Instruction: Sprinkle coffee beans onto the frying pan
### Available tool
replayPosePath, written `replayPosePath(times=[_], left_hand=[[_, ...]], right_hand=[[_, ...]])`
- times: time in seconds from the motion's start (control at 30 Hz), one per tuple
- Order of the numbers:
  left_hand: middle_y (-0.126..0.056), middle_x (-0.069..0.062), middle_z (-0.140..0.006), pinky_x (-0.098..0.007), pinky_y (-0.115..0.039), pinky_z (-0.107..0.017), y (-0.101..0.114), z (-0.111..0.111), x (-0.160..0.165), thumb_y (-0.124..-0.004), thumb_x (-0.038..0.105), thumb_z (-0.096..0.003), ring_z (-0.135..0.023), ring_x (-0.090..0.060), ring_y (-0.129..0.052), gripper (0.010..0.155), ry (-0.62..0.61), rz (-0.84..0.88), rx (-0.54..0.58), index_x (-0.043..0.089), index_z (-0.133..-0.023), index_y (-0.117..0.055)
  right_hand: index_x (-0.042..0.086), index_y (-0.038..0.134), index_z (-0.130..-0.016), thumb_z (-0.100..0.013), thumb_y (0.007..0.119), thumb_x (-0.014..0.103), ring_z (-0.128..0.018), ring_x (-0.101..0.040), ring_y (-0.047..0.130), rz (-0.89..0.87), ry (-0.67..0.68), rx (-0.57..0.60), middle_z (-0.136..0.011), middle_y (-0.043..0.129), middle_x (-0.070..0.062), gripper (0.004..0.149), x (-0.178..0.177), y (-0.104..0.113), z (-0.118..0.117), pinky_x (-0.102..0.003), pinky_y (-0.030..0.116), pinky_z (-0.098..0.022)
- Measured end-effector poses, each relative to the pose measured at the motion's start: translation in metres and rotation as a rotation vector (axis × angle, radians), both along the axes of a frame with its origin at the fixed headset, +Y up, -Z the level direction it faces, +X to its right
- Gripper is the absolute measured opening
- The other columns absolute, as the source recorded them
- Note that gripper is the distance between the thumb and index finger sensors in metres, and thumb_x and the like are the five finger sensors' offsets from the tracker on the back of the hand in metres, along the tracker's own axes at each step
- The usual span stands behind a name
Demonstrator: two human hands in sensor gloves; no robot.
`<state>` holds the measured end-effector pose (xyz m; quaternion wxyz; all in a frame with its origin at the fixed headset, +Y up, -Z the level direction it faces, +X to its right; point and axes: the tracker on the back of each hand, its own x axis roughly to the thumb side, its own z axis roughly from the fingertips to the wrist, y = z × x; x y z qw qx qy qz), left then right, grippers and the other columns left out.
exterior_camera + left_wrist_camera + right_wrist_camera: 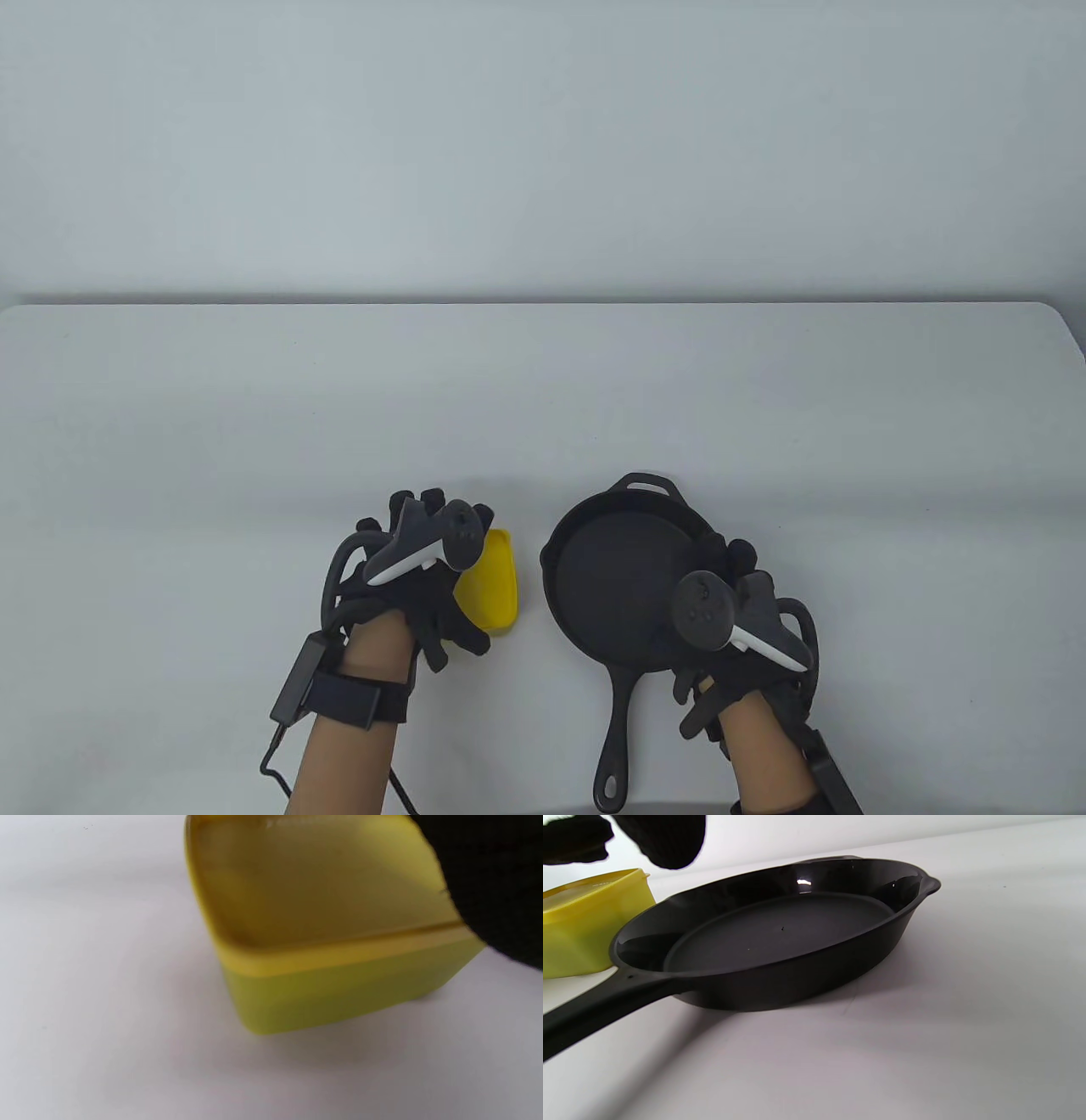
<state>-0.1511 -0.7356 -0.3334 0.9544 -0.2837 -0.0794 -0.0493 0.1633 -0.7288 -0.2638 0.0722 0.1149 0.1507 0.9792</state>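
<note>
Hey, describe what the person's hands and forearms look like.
Both hands, left hand and right hand, wear black sensor gloves, each carrying a dark tracker with a white strip. Forearms are bare, with black wrist straps; a black box and cable hang off the left.

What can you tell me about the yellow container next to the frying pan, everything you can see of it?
The yellow container is a squarish tub with rounded corners, looks like matte plastic, with a lid of the same yellow seated on top. It stands upright on the white table, left of the black frying pan, with a gap between them. The left hand is over its left side, covering much of it from above. No beans show; its contents are hidden.
</note>
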Motion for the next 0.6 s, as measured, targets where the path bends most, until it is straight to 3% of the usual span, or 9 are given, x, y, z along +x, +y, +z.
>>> replayPosePath(times=[0.03, 0.07, 0.13, 0.23, 0.3, 0.43, 0.5, 0.6], left_hand=[[-0.016, -0.009, -0.117, -0.074, -0.033, -0.076, -0.005, -0.001, -0.001, -0.088, 0.082, 0.0001, -0.113, -0.045, -0.018, 0.129, -0.01, -0.014, -0.012, 0.054, -0.09, 0.001], [-0.012, -0.011, -0.116, -0.074, -0.035, -0.077, -0.011, 0.0, -0.001, -0.09, 0.082, -0.0034, -0.114, -0.048, -0.023, 0.129, -0.014, 0.015, -0.04, 0.054, -0.089, 0.002], [-0.015, -0.019, -0.116, -0.071, -0.039, -0.079, -0.017, 0.004, 0.0, -0.095, 0.077, -0.0139, -0.111, -0.052, -0.034, 0.126, -0.05, 0.072, 0.028, 0.053, -0.095, -0.003], [-0.02, -0.023, -0.115, -0.068, -0.043, -0.08, -0.02, 0.008, -0.001, -0.09, 0.082, -0.0142, -0.106, -0.049, -0.044, 0.123, -0.054, 0.097, 0.059, 0.053, -0.099, -0.006], [-0.025, -0.024, -0.115, -0.068, -0.046, -0.079, -0.017, 0.01, -0.003, -0.091, 0.083, -0.0134, -0.104, -0.048, -0.048, 0.123, -0.048, 0.106, 0.09, 0.052, -0.101, -0.01], [-0.024, -0.024, -0.115, -0.067, -0.046, -0.08, 0.007, 0.02, -0.002, -0.092, 0.082, -0.0141, -0.103, -0.049, -0.046, 0.123, -0.067, 0.119, 0.204, 0.051, -0.102, -0.011], [-0.023, -0.024, -0.115, -0.067, -0.045, -0.08, 0.024, 0.029, 0.003, -0.092, 0.082, -0.0153, -0.104, -0.05, -0.045, 0.123, -0.086, 0.189, 0.257, 0.05, -0.103, -0.012], [-0.025, -0.025, -0.116, -0.061, -0.054, -0.077, 0.048, 0.05, 0.023, -0.091, 0.083, -0.0162, -0.103, -0.05, -0.047, 0.122, -0.158, 0.276, 0.325, 0.049, -0.104, -0.014]], right_hand=[[0.003, 0.005, -0.107, -0.059, 0.064, 0.055, -0.085, -0.057, -0.006, -0.006, 0.003, -0.005, -0.101, -0.007, -0.03, 0.093, 0.0, -0.001, 0.0, -0.069, 0.015, -0.058], [0.003, 0.004, -0.107, -0.059, 0.064, 0.055, -0.085, -0.057, -0.006, -0.008, 0.002, -0.003, -0.101, -0.007, -0.03, 0.093, -0.001, -0.001, -0.001, -0.069, 0.015, -0.058], [0.003, 0.004, -0.107, -0.059, 0.063, 0.056, -0.086, -0.058, -0.006, -0.026, 0.006, 0.02, -0.102, -0.006, -0.03, 0.093, -0.002, -0.001, -0.001, -0.07, 0.014, -0.058], [0.003, 0.006, -0.108, -0.058, 0.064, 0.057, -0.088, -0.058, -0.003, -0.065, 0.015, 0.09, -0.104, -0.003, -0.03, 0.093, -0.006, 0.004, 0.001, -0.07, 0.016, -0.06], [0.005, 0.009, -0.109, -0.057, 0.065, 0.059, -0.092, -0.058, 0.003, -0.07, 0.029, 0.164, -0.107, 0.002, -0.029, 0.094, -0.01, 0.009, 0.004, -0.07, 0.025, -0.064], [0.007, 0.014, -0.111, -0.053, 0.065, 0.068, -0.097, -0.063, 0.034, -0.084, 0.046, 0.309, -0.11, 0.011, -0.029, 0.099, -0.012, 0.015, 0.01, -0.066, 0.06, -0.062], [0.007, 0.014, -0.11, -0.051, 0.064, 0.072, -0.094, -0.065, 0.048, -0.182, 0.054, 0.34, -0.108, 0.008, -0.03, 0.101, -0.013, 0.016, 0.011, -0.062, 0.074, -0.054], [0.012, 0.009, -0.11, -0.052, 0.059, 0.073, -0.091, -0.066, 0.055, -0.52, 0.081, 0.267, -0.105, -0.002, -0.03, 0.098, -0.016, 0.009, 0.012, -0.058, 0.082, -0.047]])
